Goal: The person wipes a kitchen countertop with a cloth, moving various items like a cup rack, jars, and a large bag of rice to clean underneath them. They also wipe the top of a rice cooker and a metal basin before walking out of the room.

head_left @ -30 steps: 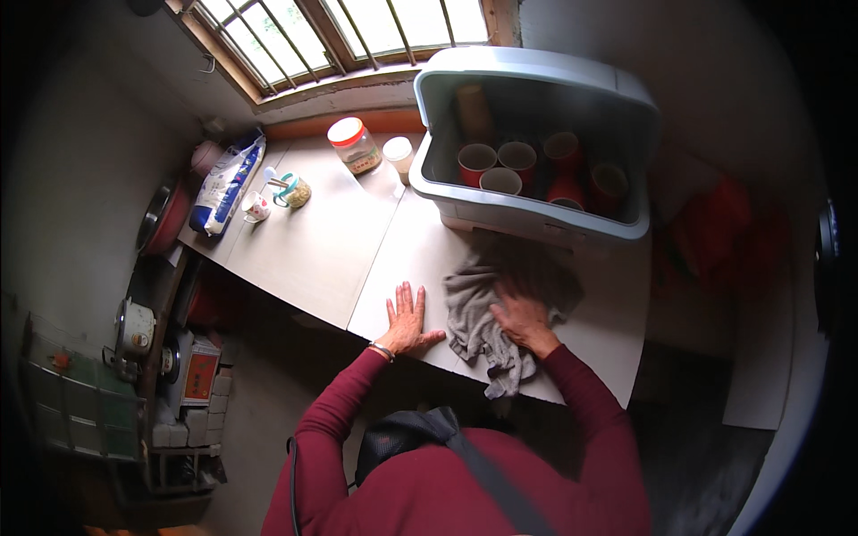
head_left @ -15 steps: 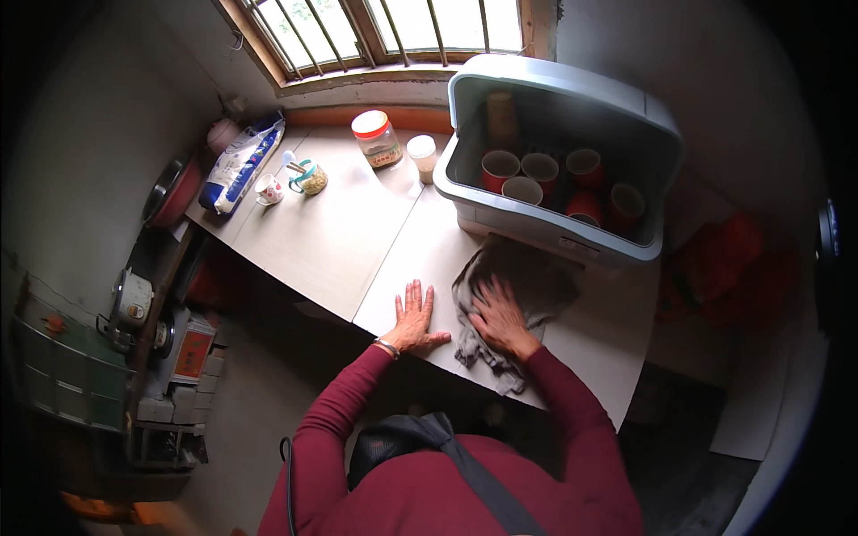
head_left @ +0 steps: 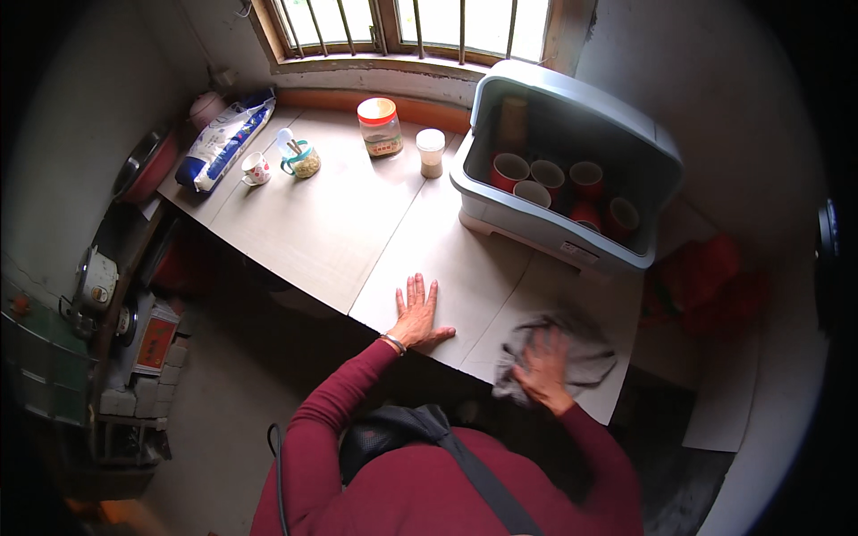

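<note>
My left hand [head_left: 417, 315] lies flat on the pale countertop [head_left: 371, 228] near its front edge, fingers spread and holding nothing. To its right, my right hand [head_left: 543, 362] presses on a crumpled grey cloth [head_left: 592, 344], slightly blurred, with its fingers stretched out over the fabric. The cloth is at the front right of the counter. Behind it stands a large grey plastic bin [head_left: 547, 230], tilted in the view. Several red cups with pale insides sit in the bin, one being a red cup [head_left: 587, 179].
Along the back are a jar with a red lid [head_left: 382, 134] and a small white-lidded jar [head_left: 431, 156]. Further left stand a teal-handled glass cup [head_left: 302, 161], a patterned mug [head_left: 256, 169] and a blue-white bag [head_left: 223, 143]. Red plastic bags [head_left: 715, 281] lie right of the counter.
My right hand has moved the cloth toward me and to the right, away from the bin's front, baring the counter there. The left hand stays flat on the counter.
</note>
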Action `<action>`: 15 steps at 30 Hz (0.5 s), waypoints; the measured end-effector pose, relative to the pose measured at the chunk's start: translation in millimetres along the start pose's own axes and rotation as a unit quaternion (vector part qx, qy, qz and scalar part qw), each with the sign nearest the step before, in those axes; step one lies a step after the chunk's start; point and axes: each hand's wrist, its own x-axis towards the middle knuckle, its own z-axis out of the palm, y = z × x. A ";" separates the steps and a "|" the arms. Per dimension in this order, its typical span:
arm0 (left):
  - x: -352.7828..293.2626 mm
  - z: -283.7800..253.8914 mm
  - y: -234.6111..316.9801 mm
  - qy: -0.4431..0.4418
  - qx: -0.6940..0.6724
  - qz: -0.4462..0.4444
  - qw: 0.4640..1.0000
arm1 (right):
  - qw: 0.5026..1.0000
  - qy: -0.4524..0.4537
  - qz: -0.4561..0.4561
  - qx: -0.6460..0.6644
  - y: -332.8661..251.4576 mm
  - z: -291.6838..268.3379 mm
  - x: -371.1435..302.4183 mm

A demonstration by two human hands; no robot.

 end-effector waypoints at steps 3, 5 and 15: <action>7.1 22.7 -14.7 0.118 -0.069 0.024 0.990 | 0.994 0.022 -0.105 0.020 -72.0 17.2 60.8; 8.7 29.1 -30.7 0.214 -0.239 0.076 0.944 | 0.987 0.039 -0.150 0.030 -111.9 28.5 92.9; -34.9 -16.5 -176.5 0.254 -0.032 -0.124 0.959 | 0.998 -0.008 0.002 0.060 -91.8 17.9 58.9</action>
